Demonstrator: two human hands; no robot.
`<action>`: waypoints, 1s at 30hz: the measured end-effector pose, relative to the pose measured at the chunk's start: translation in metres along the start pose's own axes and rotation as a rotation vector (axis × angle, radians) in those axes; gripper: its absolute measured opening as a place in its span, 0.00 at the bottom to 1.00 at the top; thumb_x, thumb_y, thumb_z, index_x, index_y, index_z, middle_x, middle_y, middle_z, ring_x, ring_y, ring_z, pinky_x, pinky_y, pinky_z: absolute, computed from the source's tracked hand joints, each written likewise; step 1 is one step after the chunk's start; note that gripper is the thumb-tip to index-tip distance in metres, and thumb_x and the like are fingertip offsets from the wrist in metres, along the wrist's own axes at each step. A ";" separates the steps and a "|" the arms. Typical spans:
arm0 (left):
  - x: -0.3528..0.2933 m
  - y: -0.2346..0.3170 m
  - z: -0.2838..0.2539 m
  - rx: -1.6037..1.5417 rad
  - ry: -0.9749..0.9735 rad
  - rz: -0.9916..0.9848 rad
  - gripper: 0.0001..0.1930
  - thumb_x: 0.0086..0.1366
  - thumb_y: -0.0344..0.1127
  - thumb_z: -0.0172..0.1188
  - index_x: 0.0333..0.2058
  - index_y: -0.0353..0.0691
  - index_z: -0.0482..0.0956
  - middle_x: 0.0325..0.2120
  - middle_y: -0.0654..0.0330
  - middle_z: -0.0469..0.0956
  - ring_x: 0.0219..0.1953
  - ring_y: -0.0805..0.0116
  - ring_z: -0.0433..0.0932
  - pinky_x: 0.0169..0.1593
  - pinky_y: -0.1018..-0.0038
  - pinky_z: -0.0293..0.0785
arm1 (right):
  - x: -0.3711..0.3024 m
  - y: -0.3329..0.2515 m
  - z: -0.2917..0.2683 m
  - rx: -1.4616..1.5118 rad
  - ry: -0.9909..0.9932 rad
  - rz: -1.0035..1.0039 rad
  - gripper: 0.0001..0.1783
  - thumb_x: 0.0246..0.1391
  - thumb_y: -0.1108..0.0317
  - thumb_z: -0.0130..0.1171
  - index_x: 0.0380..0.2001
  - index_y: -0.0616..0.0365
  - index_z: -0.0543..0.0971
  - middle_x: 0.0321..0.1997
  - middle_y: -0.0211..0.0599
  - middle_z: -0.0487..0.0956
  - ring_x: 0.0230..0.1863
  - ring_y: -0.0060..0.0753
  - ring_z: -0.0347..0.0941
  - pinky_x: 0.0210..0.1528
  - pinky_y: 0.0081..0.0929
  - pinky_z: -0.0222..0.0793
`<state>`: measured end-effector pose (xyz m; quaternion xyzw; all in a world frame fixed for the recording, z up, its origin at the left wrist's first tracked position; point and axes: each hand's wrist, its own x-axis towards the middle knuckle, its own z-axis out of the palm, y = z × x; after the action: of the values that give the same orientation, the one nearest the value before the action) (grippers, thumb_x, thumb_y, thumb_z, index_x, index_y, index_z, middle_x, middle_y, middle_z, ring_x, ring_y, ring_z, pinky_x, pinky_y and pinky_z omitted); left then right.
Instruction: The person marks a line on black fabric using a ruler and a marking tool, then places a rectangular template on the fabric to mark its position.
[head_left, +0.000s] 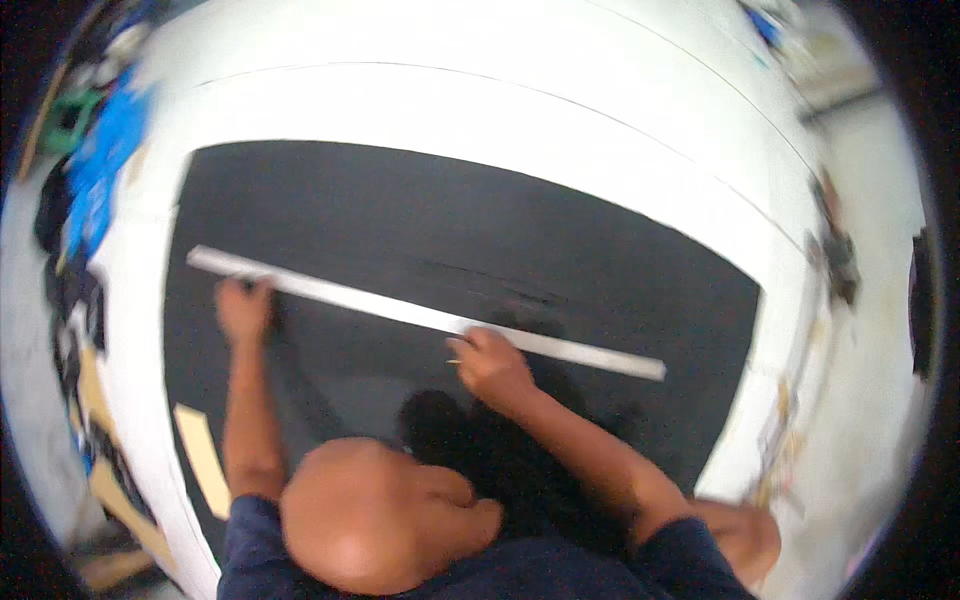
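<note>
White strip (400,307), aslant across the dark sheet (350,200), seemingly being steadied, next move calling for even pressure; left hand (243,308) at sheet's left, half-curled, grip unclear; right hand (494,366), mid-sheet, closed around thin yellowish stick (454,362).

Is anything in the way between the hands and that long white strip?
No, nothing visible: the left hand and the right hand are both at the near edge of the long white strip, which lies on the black sheet.

Long white strip (380,303) lying aslant, black sheet (400,210).
</note>
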<state>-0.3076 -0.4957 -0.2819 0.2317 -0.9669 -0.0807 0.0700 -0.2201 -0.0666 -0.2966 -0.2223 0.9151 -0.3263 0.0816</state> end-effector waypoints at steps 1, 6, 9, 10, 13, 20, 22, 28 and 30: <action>-0.005 0.023 0.000 -0.057 -0.030 -0.005 0.25 0.56 0.49 0.70 0.42 0.33 0.77 0.43 0.44 0.77 0.49 0.44 0.75 0.53 0.53 0.70 | 0.003 -0.001 -0.002 -0.026 -0.037 0.051 0.19 0.48 0.70 0.64 0.46 0.58 0.81 0.43 0.42 0.78 0.42 0.50 0.75 0.46 0.45 0.73; -0.019 0.010 0.028 -0.022 -0.098 0.027 0.50 0.56 0.64 0.66 0.66 0.32 0.62 0.67 0.40 0.60 0.71 0.40 0.54 0.71 0.46 0.48 | -0.023 0.005 -0.031 -0.184 -0.081 0.164 0.23 0.49 0.67 0.67 0.51 0.52 0.80 0.43 0.44 0.77 0.43 0.52 0.74 0.45 0.46 0.71; -0.034 0.011 0.037 -0.065 -0.168 -0.066 0.56 0.54 0.69 0.64 0.69 0.33 0.57 0.71 0.43 0.53 0.74 0.42 0.46 0.73 0.43 0.38 | -0.052 0.042 -0.049 -0.277 -0.101 0.073 0.24 0.52 0.64 0.66 0.54 0.49 0.79 0.44 0.44 0.78 0.44 0.51 0.73 0.46 0.47 0.69; -0.029 0.010 0.037 -0.090 -0.164 -0.072 0.56 0.53 0.69 0.66 0.68 0.32 0.57 0.71 0.43 0.54 0.74 0.42 0.46 0.73 0.43 0.37 | -0.053 0.047 -0.052 -0.297 -0.059 0.055 0.25 0.51 0.65 0.67 0.54 0.49 0.79 0.44 0.44 0.78 0.45 0.51 0.73 0.46 0.47 0.68; -0.006 0.001 0.032 -0.139 -0.145 -0.090 0.57 0.50 0.67 0.69 0.68 0.32 0.57 0.71 0.44 0.55 0.74 0.41 0.47 0.72 0.42 0.37 | -0.044 0.048 -0.052 -0.264 -0.080 0.017 0.25 0.52 0.66 0.67 0.55 0.48 0.78 0.45 0.45 0.77 0.46 0.51 0.71 0.47 0.48 0.66; 0.046 -0.022 0.031 -0.072 -0.228 -0.179 0.59 0.48 0.71 0.68 0.70 0.40 0.57 0.73 0.48 0.49 0.75 0.46 0.43 0.74 0.46 0.38 | -0.010 0.033 -0.035 -0.297 0.049 0.172 0.21 0.55 0.65 0.65 0.53 0.53 0.79 0.47 0.46 0.76 0.50 0.49 0.70 0.53 0.47 0.63; 0.060 -0.024 0.033 -0.079 -0.210 -0.191 0.59 0.48 0.72 0.68 0.70 0.40 0.57 0.73 0.47 0.49 0.75 0.46 0.44 0.74 0.46 0.38 | -0.003 0.034 -0.045 -0.304 0.045 0.189 0.21 0.56 0.64 0.65 0.53 0.53 0.79 0.47 0.46 0.75 0.50 0.49 0.70 0.54 0.47 0.63; 0.059 -0.048 0.035 -0.043 -0.189 -0.142 0.57 0.50 0.73 0.65 0.69 0.40 0.59 0.71 0.46 0.53 0.74 0.46 0.49 0.73 0.47 0.44 | -0.018 0.047 -0.048 -0.293 0.055 0.269 0.20 0.54 0.62 0.67 0.50 0.52 0.81 0.46 0.41 0.76 0.51 0.46 0.70 0.52 0.45 0.63; 0.062 -0.048 0.036 -0.046 -0.172 -0.095 0.59 0.47 0.74 0.65 0.70 0.39 0.58 0.70 0.45 0.54 0.72 0.45 0.52 0.72 0.47 0.48 | -0.019 0.049 -0.053 -0.285 0.096 0.244 0.18 0.53 0.62 0.68 0.47 0.51 0.82 0.45 0.41 0.76 0.50 0.46 0.70 0.52 0.44 0.63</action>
<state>-0.3474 -0.5620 -0.3206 0.2679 -0.9551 -0.1259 -0.0119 -0.2362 0.0056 -0.2869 -0.1034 0.9751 -0.1911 0.0446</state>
